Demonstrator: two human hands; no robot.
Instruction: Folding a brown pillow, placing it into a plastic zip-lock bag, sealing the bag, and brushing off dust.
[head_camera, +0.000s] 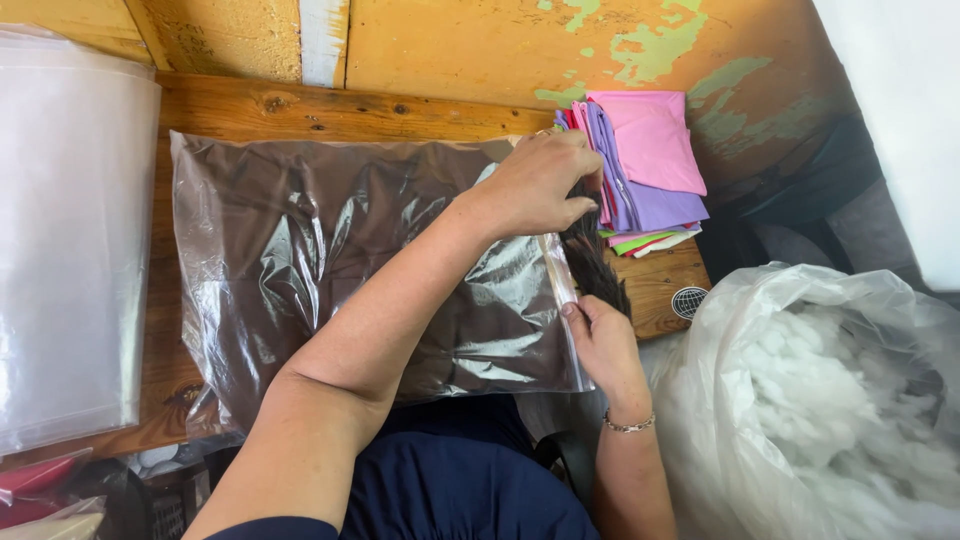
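A clear plastic bag (330, 270) of dark brown fabric lies flat on the wooden surface (330, 112). The left hand (540, 185) pinches the bag's open edge at two o'clock; the right hand (603, 340) grips that edge at four o'clock. Folded coloured cloths (650, 165) sit at three o'clock.

Clear bags on and around the bench

A clear plastic bag (330, 260) with dark brown contents lies flat mid-bench; a stack of clear bags (70, 250) lies at its left; a big translucent bag (810, 400) of white stuffing stands right.
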